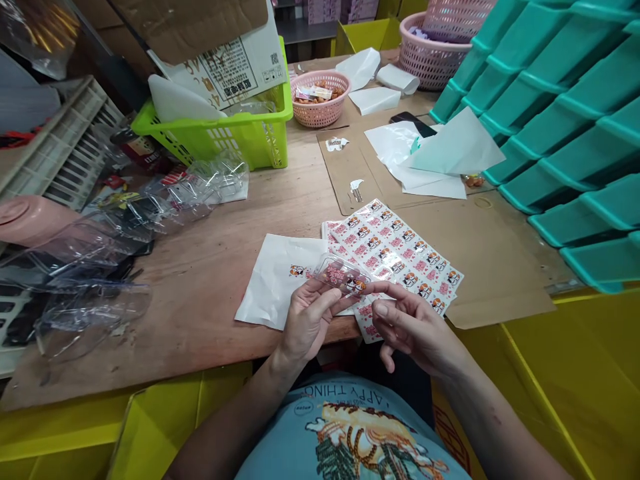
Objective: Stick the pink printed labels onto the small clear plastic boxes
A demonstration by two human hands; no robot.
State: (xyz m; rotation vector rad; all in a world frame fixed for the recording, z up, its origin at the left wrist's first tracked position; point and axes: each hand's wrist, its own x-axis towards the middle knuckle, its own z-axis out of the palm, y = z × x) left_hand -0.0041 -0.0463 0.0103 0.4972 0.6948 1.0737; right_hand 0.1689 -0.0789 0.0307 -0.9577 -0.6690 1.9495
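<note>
A small clear plastic case (334, 268) with pink lettering and cartoon animal stickers on its face is pinched in my left hand (311, 313), thumb in front. My right hand (407, 325) is beside it, fingers apart; its index fingertip meets the case's right end, and I see nothing held in it. Under and behind the hands lie overlapping sticker sheets (395, 243) printed with rows of cartoon animals and pink lettering. Left of them is a white backing sheet (267, 287) with a cartoon sticker left on it near the case.
Clear plastic shells (95, 307) pile up at the left, by a lime-green basket (240, 137). A pink basket (320, 113) of small items stands at the back. Stacked teal bins (560, 140) rise at the right, beside loose white papers (450, 150) on cardboard (500, 267).
</note>
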